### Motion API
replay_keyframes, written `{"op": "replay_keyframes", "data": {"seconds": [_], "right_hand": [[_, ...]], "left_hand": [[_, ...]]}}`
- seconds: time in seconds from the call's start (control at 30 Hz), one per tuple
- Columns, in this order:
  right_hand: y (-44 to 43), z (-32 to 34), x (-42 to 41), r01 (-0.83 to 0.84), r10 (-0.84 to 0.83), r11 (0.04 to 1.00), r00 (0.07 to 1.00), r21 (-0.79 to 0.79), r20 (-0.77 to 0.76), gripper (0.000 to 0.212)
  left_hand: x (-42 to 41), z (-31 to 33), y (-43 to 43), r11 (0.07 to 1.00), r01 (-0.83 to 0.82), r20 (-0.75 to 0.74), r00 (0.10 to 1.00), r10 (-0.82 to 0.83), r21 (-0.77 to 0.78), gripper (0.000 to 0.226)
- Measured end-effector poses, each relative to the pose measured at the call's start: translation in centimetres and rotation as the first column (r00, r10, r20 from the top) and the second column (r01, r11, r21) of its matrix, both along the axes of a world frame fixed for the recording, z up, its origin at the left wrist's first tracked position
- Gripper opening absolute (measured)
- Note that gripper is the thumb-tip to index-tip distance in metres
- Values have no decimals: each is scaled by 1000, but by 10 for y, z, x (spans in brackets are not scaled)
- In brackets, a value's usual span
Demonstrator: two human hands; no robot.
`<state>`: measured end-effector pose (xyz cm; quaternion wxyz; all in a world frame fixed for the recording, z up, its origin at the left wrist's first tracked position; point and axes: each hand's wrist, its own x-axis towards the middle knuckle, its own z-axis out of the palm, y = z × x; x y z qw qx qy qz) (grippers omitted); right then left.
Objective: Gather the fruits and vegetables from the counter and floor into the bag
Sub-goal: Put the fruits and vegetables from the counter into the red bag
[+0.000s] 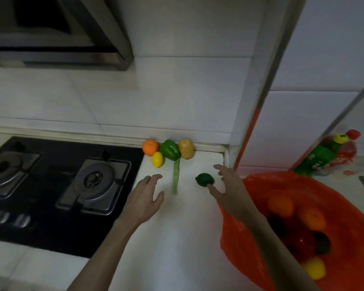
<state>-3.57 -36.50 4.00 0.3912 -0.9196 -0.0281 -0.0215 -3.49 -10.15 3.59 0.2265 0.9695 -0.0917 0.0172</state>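
Both hands spread, empty – left hand (144, 195) near green bean (176, 175) | right hand (227, 185) beside lime (204, 179)

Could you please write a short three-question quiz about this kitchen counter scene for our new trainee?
1. True or false: the right hand is already closed around the dark green lime.
2. Which item lies between the two hands? A) the long green stalk B) the potato C) the lemon
3. Fill in: the orange, lemon, green pepper and potato sit against the back ____.

Key:
1. False; its fingers are spread beside the lime, and the left hand is open too.
2. A
3. wall; the red bag stands to the right.
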Motion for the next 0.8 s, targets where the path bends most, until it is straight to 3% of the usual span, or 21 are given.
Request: {"op": "replay_keyframes", "data": {"seconds": [0.37, 0.53, 0.8], "right_hand": [[51, -17, 80, -47, 34, 990, 994, -136, -102, 59], [59, -36, 117, -35, 4, 984, 985, -175, -172, 75], [69, -67, 158, -37, 3, 990, 970, -133, -244, 83]], "left_hand": [[56, -20, 55, 999, 5, -12, 1000, -5, -35, 43], [88, -36, 59, 996, 0, -20, 1000, -2, -88, 39], [140, -72, 57, 996, 1, -100, 995, -10, -91, 46]]}}
